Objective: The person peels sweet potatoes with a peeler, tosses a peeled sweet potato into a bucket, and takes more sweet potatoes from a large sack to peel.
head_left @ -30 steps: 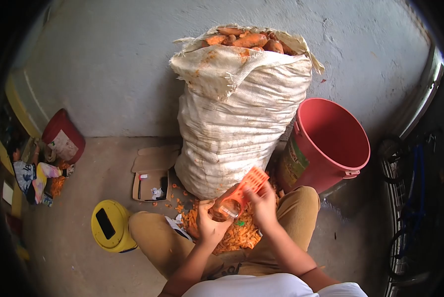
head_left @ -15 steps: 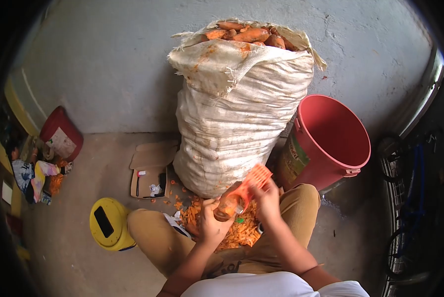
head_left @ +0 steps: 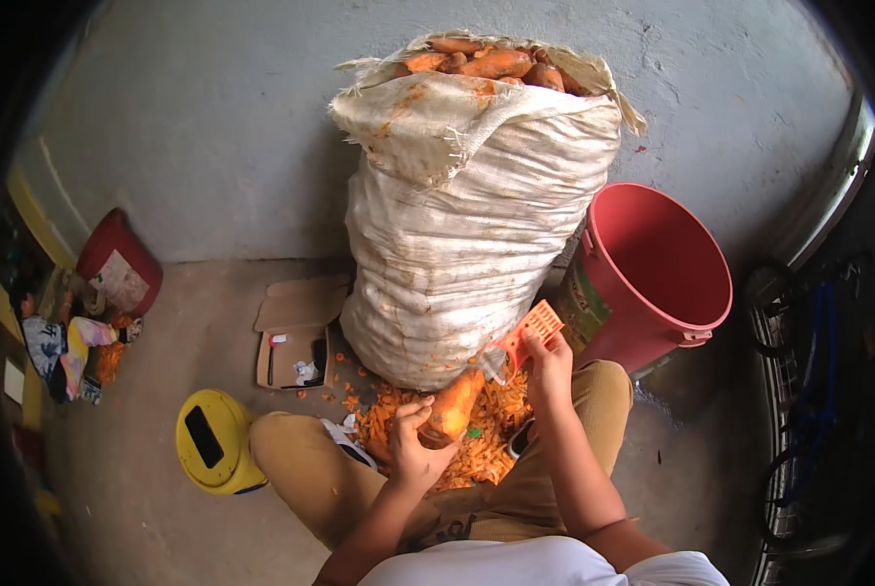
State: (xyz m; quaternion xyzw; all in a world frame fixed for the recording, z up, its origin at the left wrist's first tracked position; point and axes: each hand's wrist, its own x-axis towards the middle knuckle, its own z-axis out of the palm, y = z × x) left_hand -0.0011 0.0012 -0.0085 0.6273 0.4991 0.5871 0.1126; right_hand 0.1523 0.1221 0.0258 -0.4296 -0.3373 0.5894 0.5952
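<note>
My left hand (head_left: pixel 420 451) is wrapped round the lower end of a thick, partly peeled carrot (head_left: pixel 454 405), which points up and to the right. In my right hand (head_left: pixel 550 366) is a peeler (head_left: pixel 535 330) with an orange, perforated handle. Its head is near the carrot's upper end, with a small gap between them. Beneath both hands, a heap of orange peelings (head_left: pixel 477 459) covers the floor between my legs. A tall white woven sack (head_left: pixel 467 225) stands just beyond, filled to the top with more carrots (head_left: pixel 496 65).
Right of the sack is a red bin (head_left: pixel 643 337). An opened cardboard box (head_left: pixel 301 303) lies left of it, near a yellow bucket (head_left: pixel 203 469) with a phone (head_left: pixel 203 437) on top. Another person (head_left: pixel 62 342) sits far left by a red container (head_left: pixel 120 264). A bicycle (head_left: pixel 799 420) stands right.
My right hand has moved right with the peeler, away from the carrot. The carrot has tilted more upright in my left hand, and more of it shows.
</note>
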